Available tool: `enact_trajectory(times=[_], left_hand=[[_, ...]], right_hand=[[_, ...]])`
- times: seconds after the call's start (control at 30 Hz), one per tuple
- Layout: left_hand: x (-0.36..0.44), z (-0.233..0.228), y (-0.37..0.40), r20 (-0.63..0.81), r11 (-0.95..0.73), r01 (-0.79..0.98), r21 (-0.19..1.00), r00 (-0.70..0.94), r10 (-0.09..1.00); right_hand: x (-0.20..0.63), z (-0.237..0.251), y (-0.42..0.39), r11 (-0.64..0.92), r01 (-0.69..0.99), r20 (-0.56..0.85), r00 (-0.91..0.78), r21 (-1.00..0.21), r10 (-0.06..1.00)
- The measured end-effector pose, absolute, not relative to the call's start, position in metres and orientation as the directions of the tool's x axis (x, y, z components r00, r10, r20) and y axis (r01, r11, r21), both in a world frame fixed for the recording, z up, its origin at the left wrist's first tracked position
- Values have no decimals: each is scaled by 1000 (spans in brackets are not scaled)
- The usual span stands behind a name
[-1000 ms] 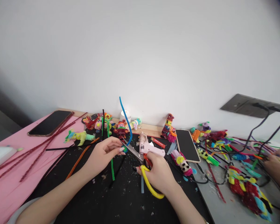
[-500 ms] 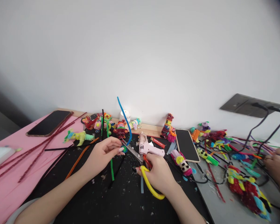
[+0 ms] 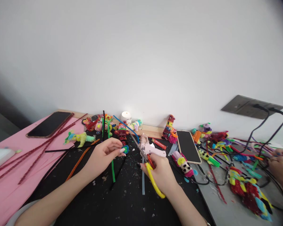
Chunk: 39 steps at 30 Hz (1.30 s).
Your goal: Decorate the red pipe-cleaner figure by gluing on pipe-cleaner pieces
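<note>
My left hand (image 3: pixel 108 153) pinches a small blue and green coil (image 3: pixel 125 149) of pipe cleaner between thumb and fingertips. To the right of it, my right hand (image 3: pixel 157 169) grips scissors (image 3: pixel 153 180) with yellow and red handles. Their blades point up and away, look closed together, and stand apart from the coil. Beyond the blades, a bent blue pipe cleaner (image 3: pixel 124 123) slants across a dark red pipe-cleaner figure (image 3: pixel 121 131). A pale pink glue gun (image 3: pixel 155 150) lies just behind my right hand.
Two phones (image 3: pixel 49 124) (image 3: pixel 188 146) lie left and right of the black mat (image 3: pixel 101 201). Pipe-cleaner figures (image 3: pixel 184 164) and loose stems are scattered around. Black cables run to the wall socket (image 3: pixel 252 106). At the right edge, another person's hand (image 3: pixel 281 166) is among the stems.
The long blue pipe cleaner has come off the coil and dropped back toward the red figure. The scissors have closed and moved away from the coil; my left hand stays in place.
</note>
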<state>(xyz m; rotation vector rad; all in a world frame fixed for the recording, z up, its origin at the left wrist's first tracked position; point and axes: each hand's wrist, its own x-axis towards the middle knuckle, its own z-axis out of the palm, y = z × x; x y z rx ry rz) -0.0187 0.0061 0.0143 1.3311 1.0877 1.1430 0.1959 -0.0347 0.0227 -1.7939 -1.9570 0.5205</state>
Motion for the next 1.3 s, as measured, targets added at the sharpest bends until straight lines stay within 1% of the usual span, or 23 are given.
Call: enact_trajectory(times=[0.07,0.17,0.27,0.33,0.4,0.43,0.57,0.63,0.73,0.8,0.87,0.93,1.03,1.13,1.23,1.3], left_hand=[[-19,15,6,84,-85,4,996,109,990],[-21,16,8,125,-125,6,992,4,992],[-23,17,10,168,-167,17,986,-98,981],[-26,18,12,187,-188,14,982,-146,971],[-29,18,14,203,-205,5,979,-192,960],[-30,18,15,210,-215,1,977,-215,954],[-34,17,19,220,-232,-10,973,-275,936],[-35,17,20,218,-229,-6,973,-285,933],[-36,17,21,223,-231,3,973,-282,933],[-35,17,21,228,-235,10,972,-277,933],[-35,17,21,232,-239,8,971,-274,933],[-35,17,20,234,-244,-5,970,-270,934],[-35,17,21,232,-248,-29,968,-263,936],[-36,17,21,233,-252,-41,967,-260,937],[-36,18,21,229,-245,-34,969,-250,941],[-36,18,21,226,-241,-29,970,-250,941]], right_hand=[[196,24,-34,69,805,66,-38,-590,997],[194,27,-33,33,743,44,-6,-668,999],[188,32,-36,-8,681,-40,-30,-733,999],[181,36,-40,-59,680,-134,-58,-731,989],[172,40,-47,-98,728,-212,-66,-678,975],[168,42,-50,-92,765,-220,-66,-637,973],[157,44,-65,-60,886,-172,-23,-459,985],[156,43,-73,-22,902,-129,-38,-432,991],[155,39,-82,47,881,-72,-92,-472,993],[151,36,-84,100,855,5,-114,-509,993],[145,34,-83,131,844,89,-99,-520,991],[140,33,-80,139,850,133,-82,-507,988],[138,34,-77,135,865,159,-65,-484,985],[142,37,-76,129,872,152,-63,-473,986],[144,37,-76,125,867,135,-68,-482,988],[140,34,-76,107,857,142,-40,-504,989]])
